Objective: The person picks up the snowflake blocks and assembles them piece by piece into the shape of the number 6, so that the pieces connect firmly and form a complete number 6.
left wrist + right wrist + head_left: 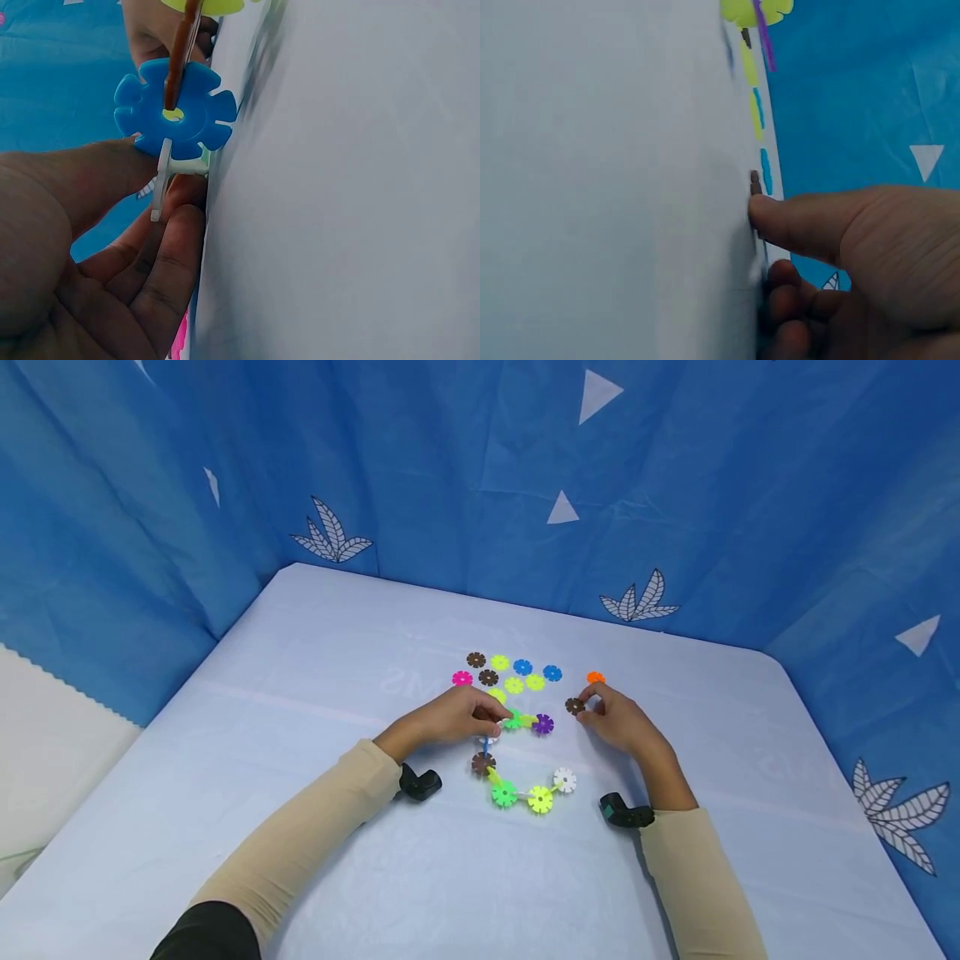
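A curved chain of slotted plastic discs lies on the table, with a brown disc point(483, 764), a green disc point(504, 793), a yellow disc point(540, 799) and a white end disc point(565, 780) along its near side. Its far end is a purple disc point(543, 724). My left hand point(459, 714) grips the chain's far-left part, thumb and fingers around a white disc point(160, 184) slotted into a blue disc point(169, 135). To the right of the purple disc, my right hand point(617, 717) pinches a loose brown disc point(574, 706) by its edge, close over the table.
Loose discs lie in a group beyond the chain, among them a pink disc point(462, 678), a blue disc point(552, 673) and several yellow ones. An orange disc point(596, 677) lies just beyond my right hand. Blue curtain point(480, 485) borders the white table point(337, 635).
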`<state>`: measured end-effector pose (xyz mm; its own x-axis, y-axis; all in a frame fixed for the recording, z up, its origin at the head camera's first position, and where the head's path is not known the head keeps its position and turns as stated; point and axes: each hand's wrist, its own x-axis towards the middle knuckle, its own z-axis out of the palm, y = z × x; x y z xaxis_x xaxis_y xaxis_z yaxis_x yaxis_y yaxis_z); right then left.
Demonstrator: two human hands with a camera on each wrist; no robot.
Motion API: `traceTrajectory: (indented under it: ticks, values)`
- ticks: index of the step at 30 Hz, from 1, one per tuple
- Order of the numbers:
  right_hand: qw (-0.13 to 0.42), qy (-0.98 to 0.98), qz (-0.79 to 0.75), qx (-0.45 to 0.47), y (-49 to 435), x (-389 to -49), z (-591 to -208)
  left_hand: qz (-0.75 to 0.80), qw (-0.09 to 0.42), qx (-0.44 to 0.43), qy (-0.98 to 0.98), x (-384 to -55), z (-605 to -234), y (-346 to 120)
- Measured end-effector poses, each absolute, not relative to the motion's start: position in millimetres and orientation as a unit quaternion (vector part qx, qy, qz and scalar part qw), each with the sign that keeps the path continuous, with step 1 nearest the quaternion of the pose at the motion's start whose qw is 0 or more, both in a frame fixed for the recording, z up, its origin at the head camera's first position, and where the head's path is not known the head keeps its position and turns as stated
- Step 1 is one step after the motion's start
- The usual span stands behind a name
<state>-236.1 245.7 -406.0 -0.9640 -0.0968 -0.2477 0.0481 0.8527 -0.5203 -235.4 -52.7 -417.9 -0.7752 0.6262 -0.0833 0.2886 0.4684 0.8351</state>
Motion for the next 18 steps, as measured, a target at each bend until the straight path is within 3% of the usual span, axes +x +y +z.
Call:
traceTrajectory:
  ticks: [12, 18]
  values:
    - [0.201, 0.903, -0.371, -0.082, 252.7, -226.5, -396.1, 0.437, 0.190, 0.276, 0.835, -234.1, -417.8, -52.5]
    - [0.193, 0.909, -0.351, -0.113, 239.8, -222.7, -395.5, 0.451, 0.188, 0.267, 0.831, -233.3, -417.1, -50.5]
